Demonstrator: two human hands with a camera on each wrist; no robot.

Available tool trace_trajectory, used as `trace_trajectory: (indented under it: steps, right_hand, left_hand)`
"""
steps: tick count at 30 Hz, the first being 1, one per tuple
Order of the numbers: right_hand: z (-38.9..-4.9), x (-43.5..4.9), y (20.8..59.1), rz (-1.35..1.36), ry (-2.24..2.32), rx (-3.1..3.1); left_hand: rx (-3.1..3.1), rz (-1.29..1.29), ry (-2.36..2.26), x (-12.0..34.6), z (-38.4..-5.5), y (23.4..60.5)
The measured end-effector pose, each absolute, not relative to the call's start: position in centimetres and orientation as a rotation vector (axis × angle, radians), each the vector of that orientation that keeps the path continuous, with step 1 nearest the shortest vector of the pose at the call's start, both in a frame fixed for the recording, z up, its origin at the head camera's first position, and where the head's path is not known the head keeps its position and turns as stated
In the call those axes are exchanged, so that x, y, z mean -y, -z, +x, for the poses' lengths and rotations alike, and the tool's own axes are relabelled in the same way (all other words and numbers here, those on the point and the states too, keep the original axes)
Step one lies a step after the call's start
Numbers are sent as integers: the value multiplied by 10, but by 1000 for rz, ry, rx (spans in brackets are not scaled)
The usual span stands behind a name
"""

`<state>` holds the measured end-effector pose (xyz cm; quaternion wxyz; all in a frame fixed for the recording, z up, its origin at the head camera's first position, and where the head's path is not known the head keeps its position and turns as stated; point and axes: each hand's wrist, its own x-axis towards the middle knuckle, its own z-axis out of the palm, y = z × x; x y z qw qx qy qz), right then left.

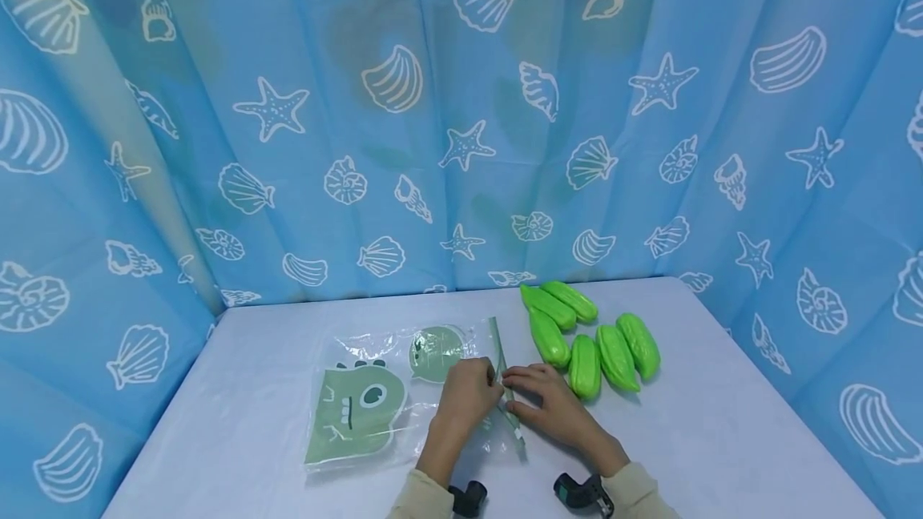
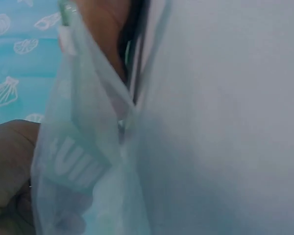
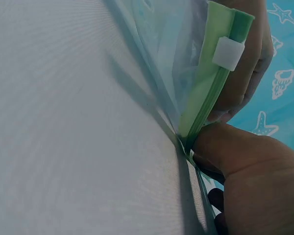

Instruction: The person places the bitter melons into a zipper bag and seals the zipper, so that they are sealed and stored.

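A clear zip bag [image 1: 360, 419] with green cartoon dinosaur prints lies flat, its green zip edge toward the right. My left hand [image 1: 465, 391] grips the bag beside this edge with curled fingers. From the other side my right hand [image 1: 551, 407] pinches the same edge between thumb and fingers. The right wrist view shows the green zip strip [image 3: 210, 93] standing up, with a white slider [image 3: 229, 54] near its end and the right thumb [image 3: 225, 147] right at the strip. In the left wrist view, translucent bag film [image 2: 83, 147] covers part of the left hand [image 2: 12, 171].
Several bright green, shiny, elongated pieces [image 1: 616, 355] lie beyond the right hand on the white table [image 1: 707, 439]. A blue curtain [image 1: 461, 102] with white shell prints hangs behind the table and along its sides. Small black cameras [image 1: 577, 491] sit at both wrists.
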<state>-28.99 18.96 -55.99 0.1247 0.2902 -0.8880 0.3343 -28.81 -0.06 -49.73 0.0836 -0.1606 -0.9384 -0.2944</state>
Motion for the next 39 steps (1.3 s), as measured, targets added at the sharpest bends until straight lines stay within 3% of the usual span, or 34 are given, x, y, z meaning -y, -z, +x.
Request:
trace_trajectory:
  steps: [30,39]
  right_hand:
    - [-291,-189,559,877,-936,2627]
    - [-291,-186,555,907,-888,2591]
  left_hand:
    - [2619,-315,1474,36,-288,478]
    - [2606,-436,1648,41,-284,464]
